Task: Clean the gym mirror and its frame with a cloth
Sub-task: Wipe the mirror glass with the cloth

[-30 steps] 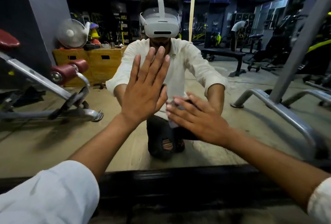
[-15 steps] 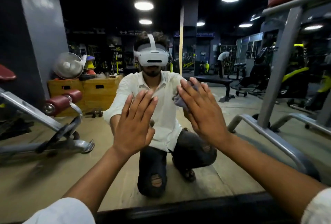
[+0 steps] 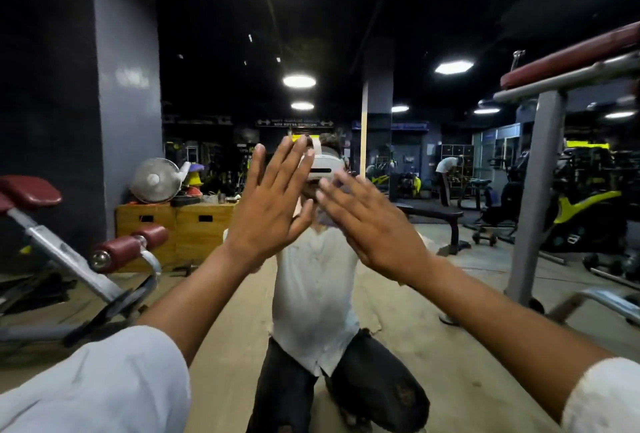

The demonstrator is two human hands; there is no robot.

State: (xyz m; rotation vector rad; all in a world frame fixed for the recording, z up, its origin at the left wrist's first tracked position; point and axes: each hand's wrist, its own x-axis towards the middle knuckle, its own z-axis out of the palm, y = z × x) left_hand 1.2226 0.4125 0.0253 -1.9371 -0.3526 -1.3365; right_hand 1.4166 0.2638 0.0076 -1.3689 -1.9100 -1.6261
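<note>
Small grey-lilac cloth (image 3: 328, 218) is lying flat against the glass of the large wall mirror (image 3: 214, 51), near mid-view at head height of the reflection. It's mostly hidden under the right hand (image 3: 372, 224), with only its edges peeking out on the hand's left side.

Right hand is pressing the cloth to the glass. Fingers are straight, close together and angling up-left; it's a flat palm push, with nothing curled round the cloth.

Left hand (image 3: 273, 204) is resting just beside it, palm toward the glass, fingers straight, slightly spread and pointing up-right. It's holding nothing. The fingertips of the two hands are nearly meeting.

Both forearms are reaching forward and up, converging on the same spot, with rolled white sleeves (image 3: 93, 380) showing at the bottom corners.

The mirror is showing the person kneeling on the tan floor (image 3: 433, 346), in a white shirt (image 3: 315, 287) and a white headset (image 3: 323, 167).

Also reflecting around that:
- Left: a red-padded steel bench (image 3: 128, 245), wooden plyo boxes (image 3: 176, 224) and a round grey fan (image 3: 156, 179).
- Right: a grey steel upright (image 3: 533, 190).
- Above: round ceiling lights (image 3: 299, 81).
</note>
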